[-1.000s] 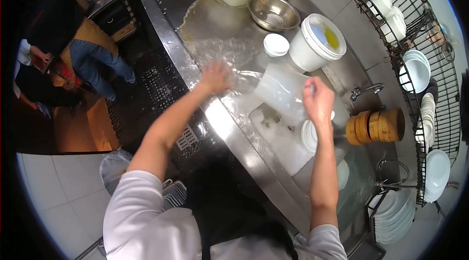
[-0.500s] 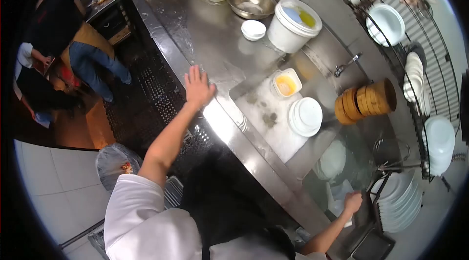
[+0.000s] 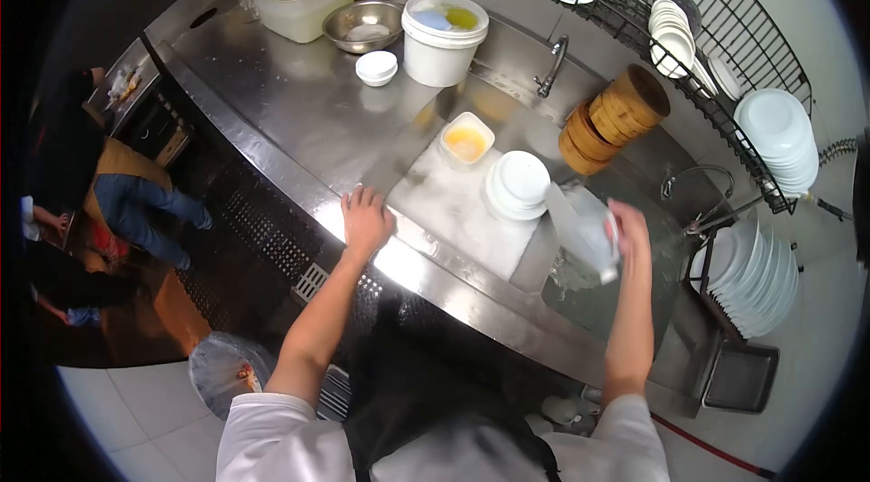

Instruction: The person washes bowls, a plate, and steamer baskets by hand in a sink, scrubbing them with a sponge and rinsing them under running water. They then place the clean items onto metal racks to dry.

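Note:
My left hand [image 3: 367,221] lies with its fingers spread on the front edge of the steel counter [image 3: 299,183]. My right hand [image 3: 628,230] is closed around a translucent plastic container [image 3: 584,230], tilted above the water-filled right basin [image 3: 575,296]. Motion blurs the container, so its exact kind cannot be made out. Just left of it, a stack of white bowls [image 3: 518,185] sits in the foamy left basin [image 3: 426,197]. Behind them is a squarish white tub [image 3: 468,139] with yellowish liquid.
Bamboo steamers [image 3: 616,120] stand behind the basins, near a tap [image 3: 551,70]. A white bucket [image 3: 444,52], a metal bowl [image 3: 362,27] and a clear tub [image 3: 304,6] line the back left. Plates [image 3: 748,274] stand in a rack at right. A wire shelf [image 3: 707,97] overhangs. Other people work far left.
My right hand has lifted the translucent container up out of the right basin, towards the white bowls. My left hand stays on the counter edge. The view has turned right.

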Tool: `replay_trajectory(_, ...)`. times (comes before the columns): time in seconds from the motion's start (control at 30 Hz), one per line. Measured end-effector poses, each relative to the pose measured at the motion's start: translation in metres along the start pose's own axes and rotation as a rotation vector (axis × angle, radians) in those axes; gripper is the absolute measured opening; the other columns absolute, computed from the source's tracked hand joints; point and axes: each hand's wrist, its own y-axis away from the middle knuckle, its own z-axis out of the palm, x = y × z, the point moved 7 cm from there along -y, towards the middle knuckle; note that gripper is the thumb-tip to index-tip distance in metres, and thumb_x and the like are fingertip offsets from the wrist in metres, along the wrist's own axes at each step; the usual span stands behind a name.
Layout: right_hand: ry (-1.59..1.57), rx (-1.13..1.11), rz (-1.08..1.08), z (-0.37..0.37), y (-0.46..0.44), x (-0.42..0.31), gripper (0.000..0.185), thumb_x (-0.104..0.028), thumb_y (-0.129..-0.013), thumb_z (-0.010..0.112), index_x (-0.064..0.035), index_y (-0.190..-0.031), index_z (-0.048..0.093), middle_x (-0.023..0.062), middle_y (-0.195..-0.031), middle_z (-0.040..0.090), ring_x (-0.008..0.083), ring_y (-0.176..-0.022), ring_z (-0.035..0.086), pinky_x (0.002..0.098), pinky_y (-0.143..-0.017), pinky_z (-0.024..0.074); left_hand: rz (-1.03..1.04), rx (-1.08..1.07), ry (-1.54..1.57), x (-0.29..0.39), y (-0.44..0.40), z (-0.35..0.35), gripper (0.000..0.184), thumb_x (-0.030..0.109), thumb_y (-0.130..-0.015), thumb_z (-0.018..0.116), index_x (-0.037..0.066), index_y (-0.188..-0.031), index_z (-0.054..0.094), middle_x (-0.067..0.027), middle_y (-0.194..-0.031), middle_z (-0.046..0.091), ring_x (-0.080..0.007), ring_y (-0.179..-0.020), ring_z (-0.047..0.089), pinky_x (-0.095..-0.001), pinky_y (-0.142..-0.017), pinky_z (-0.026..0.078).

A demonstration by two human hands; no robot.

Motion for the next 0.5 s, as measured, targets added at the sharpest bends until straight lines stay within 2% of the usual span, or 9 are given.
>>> replay_trajectory(0.03,-0.023,-0.076,-0.009,0.025,-0.013,-0.021,0.02,-0.017,-0.083,0.064,-0.0056,-0.071,0.053,0.0057,-0.056,0.051,0.015,-0.04,0.047,0.0279,-0.033,0.0366,0.0,0.018,0.034,0.0,0.0,-0.002,0.038,0.022,-0.08,0.051,0.005,-0.113,0.06,-0.013,-0.128,0.051,-0.0317,-0.126,0.037,-0.0492,-0.108,0.02)
replay_trajectory(0.07,-0.079,-0.112,-0.003,0.038,-0.032,-0.034,0.015,-0.011,-0.081,0.064,0.0009,-0.075,0.056,0.0072,-0.06,0.051,0.0168,-0.047,0.051,0.0281,-0.035,0.0386,0.003,0.02,0.051,0.001,0.001,-0.003,0.037,0.021,-0.08,0.052,0.005,-0.112,0.06,-0.0128,-0.127,0.051,-0.0315,-0.126,0.037,-0.0488,-0.108,0.021)
replay_trajectory(0.13,-0.178,-0.079,-0.037,0.066,-0.026,-0.069,0.018,-0.01,-0.082,0.062,-0.0034,-0.07,0.051,0.0077,-0.06,0.051,0.0176,-0.048,0.051,0.0275,-0.038,0.0395,0.005,0.037,0.074,-0.001,0.001,-0.006,0.036,0.021,-0.08,0.052,0.004,-0.111,0.061,-0.0125,-0.126,0.053,-0.0311,-0.126,0.038,-0.0479,-0.108,0.021)
replay_trajectory(0.23,-0.365,-0.169,-0.034,0.057,-0.014,-0.083,0.027,-0.011,-0.083,0.062,-0.0095,-0.066,0.041,0.0068,-0.062,0.051,0.0145,-0.048,0.047,0.0251,-0.041,0.039,0.002,0.054,0.073,-0.003,0.0,-0.003,0.035,0.02,-0.08,0.053,0.004,-0.109,0.062,-0.0122,-0.125,0.054,-0.0308,-0.125,0.039,-0.0471,-0.108,0.021)
replay_trajectory(0.27,-0.441,-0.224,-0.062,0.044,-0.014,-0.08,0.022,-0.012,-0.084,0.062,-0.0084,-0.07,0.045,0.0051,-0.062,0.052,0.0143,-0.051,0.048,0.0252,-0.042,0.0395,0.006,0.056,0.074,-0.003,0.001,-0.004,0.035,0.02,-0.079,0.053,0.004,-0.109,0.062,-0.0122,-0.125,0.054,-0.0308,-0.125,0.039,-0.0474,-0.107,0.021)
replay_trajectory(0.33,-0.45,-0.174,-0.134,0.009,0.014,-0.077,0.014,-0.014,-0.085,0.061,-0.0052,-0.08,0.052,0.0037,-0.067,0.054,0.0137,-0.055,0.05,0.0253,-0.045,0.041,0.01,0.062,0.079,-0.001,0.0,-0.005,0.034,0.02,-0.079,0.053,0.005,-0.108,0.062,-0.0123,-0.125,0.053,-0.0308,-0.124,0.04,-0.048,-0.107,0.021)
replay_trajectory(0.4,-0.338,-0.051,-0.336,-0.034,0.052,-0.071,0.012,-0.015,-0.086,0.06,-0.0035,-0.089,0.056,0.0032,-0.073,0.056,0.0134,-0.058,0.052,0.0249,-0.047,0.0421,0.034,0.087,0.054,0.0,0.0,-0.004,0.034,0.021,-0.079,0.054,0.006,-0.108,0.062,-0.012,-0.122,0.055,-0.0309,-0.123,0.041,-0.0467,-0.106,0.024)
replay_trajectory(0.5,-0.126,0.267,-0.36,-0.105,0.083,-0.025,0.01,-0.012,-0.086,0.06,-0.0061,-0.094,0.057,0.0031,-0.076,0.056,0.0124,-0.062,0.054,0.0247,-0.048,0.0431,-0.039,-0.007,0.182,-0.016,-0.02,-0.002,0.033,0.019,-0.077,0.055,0.004,-0.106,0.062,-0.0134,-0.113,0.059,-0.0328,-0.116,0.045,-0.0452,-0.101,0.031)
